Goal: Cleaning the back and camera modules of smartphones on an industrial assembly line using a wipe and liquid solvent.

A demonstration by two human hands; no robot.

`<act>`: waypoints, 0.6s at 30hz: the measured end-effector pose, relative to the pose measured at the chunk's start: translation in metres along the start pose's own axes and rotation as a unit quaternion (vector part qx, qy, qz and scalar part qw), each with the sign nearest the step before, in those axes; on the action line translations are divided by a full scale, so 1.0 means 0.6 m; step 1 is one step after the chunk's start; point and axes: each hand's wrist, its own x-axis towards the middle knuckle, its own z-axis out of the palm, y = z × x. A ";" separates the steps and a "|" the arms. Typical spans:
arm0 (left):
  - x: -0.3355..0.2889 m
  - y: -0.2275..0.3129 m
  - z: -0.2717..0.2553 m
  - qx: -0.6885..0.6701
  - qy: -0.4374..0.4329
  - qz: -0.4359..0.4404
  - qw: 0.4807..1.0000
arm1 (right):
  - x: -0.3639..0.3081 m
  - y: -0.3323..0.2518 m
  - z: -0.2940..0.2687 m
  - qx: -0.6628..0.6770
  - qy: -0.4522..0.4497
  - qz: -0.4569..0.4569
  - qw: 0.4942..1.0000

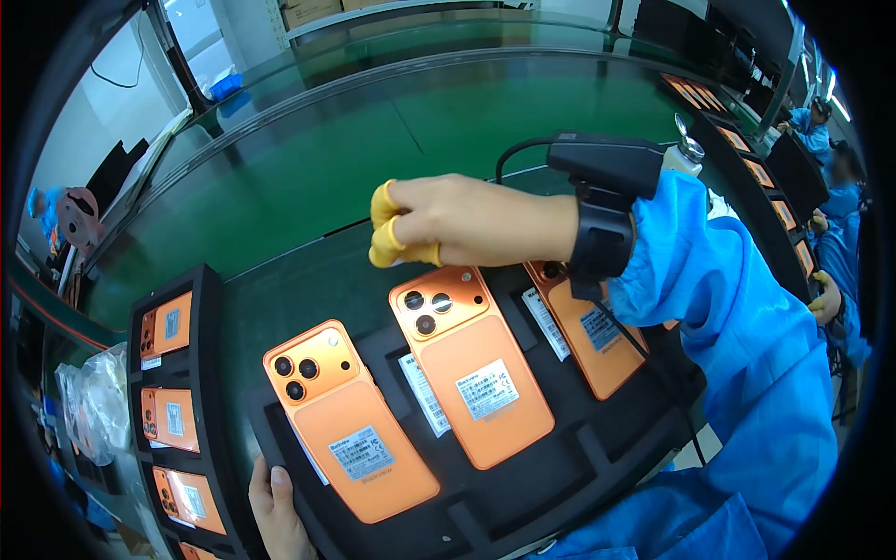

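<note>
I take the black tray [523, 485] as landmark. Left of it a second tray [210, 392] holds orange phones face down. My left hand [278, 513] rests on the landmark tray's near-left edge, thumb on the rim, holding nothing; I cannot tell how the other fingers lie. In the tray, three orange phones lie backs up: the left phone [347, 420], the middle phone [467, 378], and the right phone [588, 331], partly under my wrist. White label strips [425, 392] lie between them. My right hand [471, 224] hovers above the middle phone's camera end, apart from it, fingers pressed together, yellow cots [385, 229] on the tips, pinching nothing. A black scanner [607, 168] sits at that wrist. Beyond the tray runs a green belt [373, 140].
</note>
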 end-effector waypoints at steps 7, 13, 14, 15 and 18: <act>-0.002 0.008 0.004 -0.019 0.009 -0.028 0.999 | -0.023 0.000 -0.017 0.030 -0.059 0.038 0.997; 0.000 0.005 0.002 -0.007 0.006 -0.018 1.000 | 0.008 -0.005 0.020 0.032 -0.109 -0.017 0.993; 0.001 0.004 0.001 -0.001 0.004 -0.015 1.000 | 0.016 -0.006 0.028 0.033 -0.108 -0.018 0.993; 0.002 0.000 0.001 -0.002 0.003 -0.013 1.000 | 0.023 -0.008 0.033 0.013 -0.120 -0.027 0.992; 0.005 -0.004 0.001 -0.034 -0.004 -0.001 0.999 | 0.037 -0.011 0.039 0.017 -0.136 -0.007 0.990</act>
